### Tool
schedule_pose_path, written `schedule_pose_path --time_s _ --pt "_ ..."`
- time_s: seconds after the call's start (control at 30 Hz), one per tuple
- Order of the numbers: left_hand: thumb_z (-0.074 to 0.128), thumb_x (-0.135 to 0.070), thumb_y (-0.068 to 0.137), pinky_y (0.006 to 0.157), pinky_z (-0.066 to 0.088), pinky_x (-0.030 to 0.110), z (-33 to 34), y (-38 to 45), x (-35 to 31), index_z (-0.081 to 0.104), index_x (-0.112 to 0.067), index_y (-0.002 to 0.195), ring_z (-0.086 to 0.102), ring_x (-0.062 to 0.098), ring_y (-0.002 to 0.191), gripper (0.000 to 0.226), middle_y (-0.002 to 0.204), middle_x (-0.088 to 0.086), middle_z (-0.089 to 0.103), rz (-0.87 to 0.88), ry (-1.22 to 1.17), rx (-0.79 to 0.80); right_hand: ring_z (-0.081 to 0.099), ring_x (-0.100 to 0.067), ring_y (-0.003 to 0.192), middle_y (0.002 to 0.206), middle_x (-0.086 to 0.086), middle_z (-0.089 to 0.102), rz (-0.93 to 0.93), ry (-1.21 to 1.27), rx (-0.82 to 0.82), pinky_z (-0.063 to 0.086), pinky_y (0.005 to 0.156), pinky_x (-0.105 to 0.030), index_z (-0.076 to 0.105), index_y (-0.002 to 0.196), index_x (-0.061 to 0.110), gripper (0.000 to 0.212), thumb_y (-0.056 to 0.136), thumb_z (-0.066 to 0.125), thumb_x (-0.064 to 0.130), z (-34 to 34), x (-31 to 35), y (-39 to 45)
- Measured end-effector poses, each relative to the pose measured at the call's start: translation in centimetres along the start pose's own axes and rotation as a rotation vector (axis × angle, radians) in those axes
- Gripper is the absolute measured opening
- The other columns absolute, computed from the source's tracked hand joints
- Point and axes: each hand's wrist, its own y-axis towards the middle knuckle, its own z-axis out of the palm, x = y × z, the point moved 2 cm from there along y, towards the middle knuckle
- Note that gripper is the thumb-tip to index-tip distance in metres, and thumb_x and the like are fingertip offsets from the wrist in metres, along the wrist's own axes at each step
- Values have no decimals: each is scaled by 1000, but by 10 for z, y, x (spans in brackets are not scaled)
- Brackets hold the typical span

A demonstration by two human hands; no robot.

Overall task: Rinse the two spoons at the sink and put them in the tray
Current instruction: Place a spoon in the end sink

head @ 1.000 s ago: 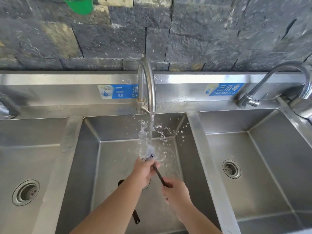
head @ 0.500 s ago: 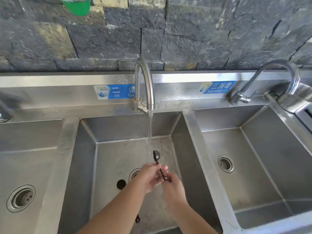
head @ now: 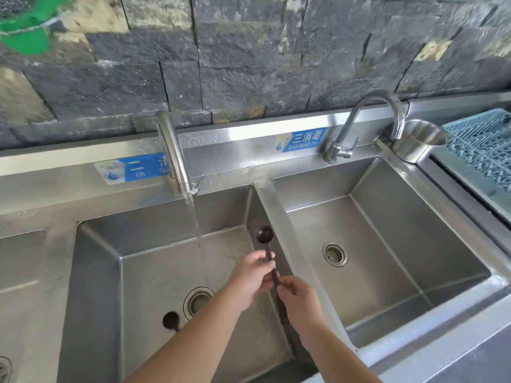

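Both hands hold one dark spoon (head: 265, 235) upright over the middle sink basin (head: 154, 272), bowl end up and to the right of the water stream. My left hand (head: 253, 276) grips the upper handle; my right hand (head: 300, 304) grips the lower handle. A second dark spoon (head: 171, 319) lies on the basin floor beside the drain (head: 197, 301), its handle hidden behind my left forearm. The blue grid tray (head: 481, 150) sits at the far right on the counter.
The middle faucet (head: 174, 153) runs water into the basin. A right basin (head: 387, 250) with its own faucet (head: 367, 120) lies beside it. A steel cup (head: 420, 143) stands between that faucet and the tray. A left basin shows at the edge.
The spoon has come out of the water stream and moved right, still held by both hands. The splashing has stopped. My view has swung right, bringing the blue tray into sight.
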Motion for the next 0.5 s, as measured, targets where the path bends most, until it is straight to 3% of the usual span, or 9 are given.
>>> schedule_pose_path --time_s 0.1,0.23,0.33,0.43,0.5 --pt "65 -10 88 58 55 27 39 14 -5 69 -20 96 69 16 70 13 80 2 66 37 92 11 58 4 49 58 16 69 -24 -6 -53 43 47 -13 72 74 30 22 87 65 14 -40 0 26" --pt "73 -16 82 53 50 19 101 48 -6 73 -28 87 68 4 63 12 76 -7 69 108 245 -14 53 5 43 51 20 65 -17 -42 -42 37 47 -16 73 70 29 19 86 66 20 -100 -10 74" --pt "74 -17 79 57 46 18 152 79 3 70 -28 81 65 5 62 12 68 -11 67 161 412 -49 48 0 41 49 14 63 27 -21 -6 39 51 -23 75 73 25 17 85 66 17 -144 -28 114" --pt "78 -16 75 58 51 13 197 110 24 70 -22 84 63 6 61 13 69 -8 67 121 529 -54 49 -12 42 62 -3 68 156 64 54 41 45 -24 74 71 18 20 84 66 5 -179 -57 152" --pt "78 -15 73 68 59 26 220 132 44 74 -16 86 68 17 69 14 77 4 73 46 593 -69 53 -14 43 63 -12 67 250 31 79 47 47 -27 72 66 16 23 83 67 2 -196 -79 178"
